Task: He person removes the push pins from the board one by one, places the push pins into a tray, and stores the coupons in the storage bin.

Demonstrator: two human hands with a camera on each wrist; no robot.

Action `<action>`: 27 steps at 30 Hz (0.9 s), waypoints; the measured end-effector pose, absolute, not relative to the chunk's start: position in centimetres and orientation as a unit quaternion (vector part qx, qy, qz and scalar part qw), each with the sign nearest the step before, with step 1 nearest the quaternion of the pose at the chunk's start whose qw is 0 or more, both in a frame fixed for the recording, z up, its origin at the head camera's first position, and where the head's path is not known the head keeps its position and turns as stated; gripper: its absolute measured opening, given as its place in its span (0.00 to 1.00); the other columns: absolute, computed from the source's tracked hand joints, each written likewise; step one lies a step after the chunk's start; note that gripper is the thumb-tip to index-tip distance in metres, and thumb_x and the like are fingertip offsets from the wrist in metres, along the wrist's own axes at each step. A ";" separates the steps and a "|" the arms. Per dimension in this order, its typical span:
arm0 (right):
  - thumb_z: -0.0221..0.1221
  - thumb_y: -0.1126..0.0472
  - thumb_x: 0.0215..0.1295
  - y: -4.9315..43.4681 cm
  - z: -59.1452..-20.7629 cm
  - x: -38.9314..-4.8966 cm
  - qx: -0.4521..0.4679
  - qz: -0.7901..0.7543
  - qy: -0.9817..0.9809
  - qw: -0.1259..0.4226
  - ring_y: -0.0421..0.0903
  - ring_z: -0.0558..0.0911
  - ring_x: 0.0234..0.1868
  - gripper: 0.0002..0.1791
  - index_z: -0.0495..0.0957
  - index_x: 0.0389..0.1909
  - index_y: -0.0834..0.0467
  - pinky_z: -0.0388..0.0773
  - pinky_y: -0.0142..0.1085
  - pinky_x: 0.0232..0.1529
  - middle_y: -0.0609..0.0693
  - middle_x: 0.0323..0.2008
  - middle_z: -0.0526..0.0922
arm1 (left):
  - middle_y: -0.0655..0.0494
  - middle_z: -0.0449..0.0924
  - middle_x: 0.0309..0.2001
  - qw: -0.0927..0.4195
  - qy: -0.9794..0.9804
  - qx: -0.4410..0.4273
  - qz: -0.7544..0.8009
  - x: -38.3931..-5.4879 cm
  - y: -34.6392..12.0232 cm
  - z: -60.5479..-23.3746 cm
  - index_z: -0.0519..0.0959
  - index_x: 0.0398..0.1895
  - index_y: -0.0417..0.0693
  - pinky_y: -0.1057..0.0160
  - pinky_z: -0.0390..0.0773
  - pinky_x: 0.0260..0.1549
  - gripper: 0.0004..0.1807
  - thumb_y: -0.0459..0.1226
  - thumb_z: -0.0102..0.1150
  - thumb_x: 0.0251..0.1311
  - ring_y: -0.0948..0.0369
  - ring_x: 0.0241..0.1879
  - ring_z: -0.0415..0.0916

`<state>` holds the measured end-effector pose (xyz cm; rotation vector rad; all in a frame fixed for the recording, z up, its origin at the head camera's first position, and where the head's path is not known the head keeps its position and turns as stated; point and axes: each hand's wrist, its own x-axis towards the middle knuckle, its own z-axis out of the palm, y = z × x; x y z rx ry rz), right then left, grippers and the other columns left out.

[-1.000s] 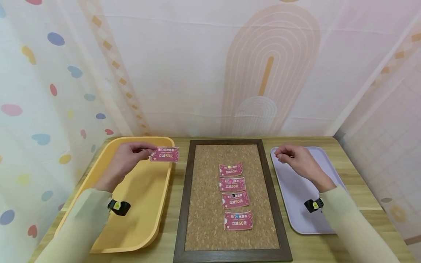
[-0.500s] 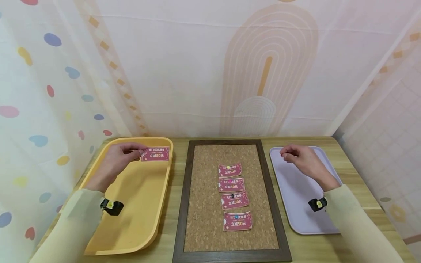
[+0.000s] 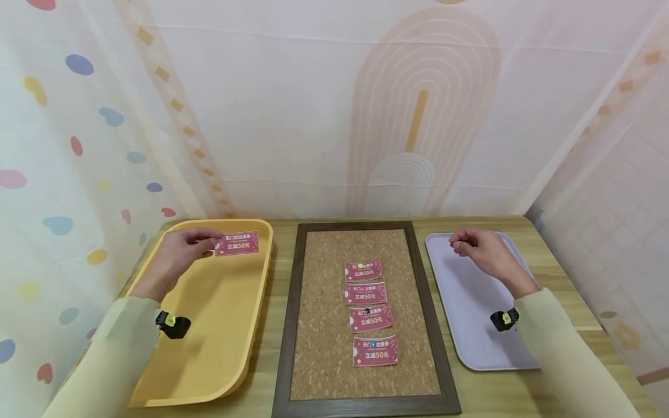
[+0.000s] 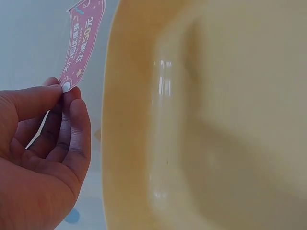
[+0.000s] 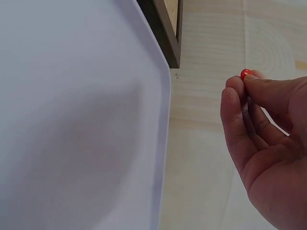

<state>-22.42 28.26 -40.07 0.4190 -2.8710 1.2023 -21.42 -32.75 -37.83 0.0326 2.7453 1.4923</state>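
Patterned curtain (image 3: 292, 116) behind everything. Left hand (image 3: 179, 255) pinches a coupon (image 3: 237, 243) by one end, probably so the print shows, yellow tray (image 3: 209, 331) below those fingers. Right hand (image 3: 485, 256) fingertip-pinches a red bead-like thing (image 5: 246, 73), likely because it's tiny; corkboard (image 3: 321, 325) sits between.

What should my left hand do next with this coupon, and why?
Probably carry the coupon across to the corkboard, which has bare space: your left hand pinches it off to one side, your right hand pinches a small red piece, and four similar coupons lie there, each with a small dot.
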 end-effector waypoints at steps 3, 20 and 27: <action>0.57 0.70 0.75 28.6 -40.4 -22.5 0.132 0.384 -0.914 0.000 0.60 0.86 0.44 0.07 0.81 0.48 0.67 0.81 0.32 0.42 0.63 0.42 0.86 | 0.55 0.83 0.49 0.014 0.876 -0.004 0.483 -21.7 -33.5 -38.3 0.77 0.62 0.27 0.72 0.82 0.41 0.20 0.34 0.54 0.76 0.72 0.40 0.80; 0.57 0.70 0.75 30.2 -42.0 -23.4 0.110 0.383 -0.917 -0.015 0.49 0.83 0.39 0.06 0.81 0.46 0.67 0.78 0.32 0.37 0.61 0.40 0.86 | 0.65 0.82 0.42 0.031 0.868 -0.016 0.495 -22.5 -35.3 -40.0 0.74 0.62 0.23 0.67 0.84 0.43 0.20 0.32 0.54 0.76 0.73 0.39 0.80; 0.56 0.72 0.74 30.4 -42.9 -24.0 0.113 0.386 -0.916 -0.012 0.43 0.80 0.34 0.05 0.81 0.44 0.68 0.75 0.32 0.34 0.60 0.36 0.85 | 0.53 0.84 0.46 0.049 0.872 -0.018 0.486 -23.0 -36.0 -40.8 0.73 0.62 0.21 0.70 0.83 0.41 0.20 0.32 0.50 0.77 0.71 0.38 0.80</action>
